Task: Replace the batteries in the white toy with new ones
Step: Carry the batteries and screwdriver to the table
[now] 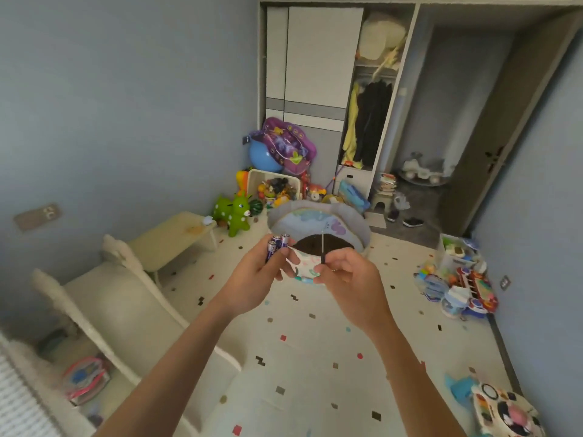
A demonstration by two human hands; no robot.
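My left hand (257, 272) is held out at chest height and grips three blue-and-silver batteries (276, 246), their tips sticking up above my fingers. The same hand's fingertips also pinch the left edge of a small white toy (304, 264) with coloured markings. My right hand (342, 274) holds the toy's right side and pinches a thin screwdriver (322, 247), whose metal shaft points straight up. Most of the toy is hidden behind my fingers.
Below lies a cream play mat (315, 357) with coloured flecks. A round fabric basket (318, 222) stands just beyond my hands. Toy piles (457, 279) sit at the right, a toy bin (274, 184) by the wardrobe (315, 74), a white slide (104, 304) at the left.
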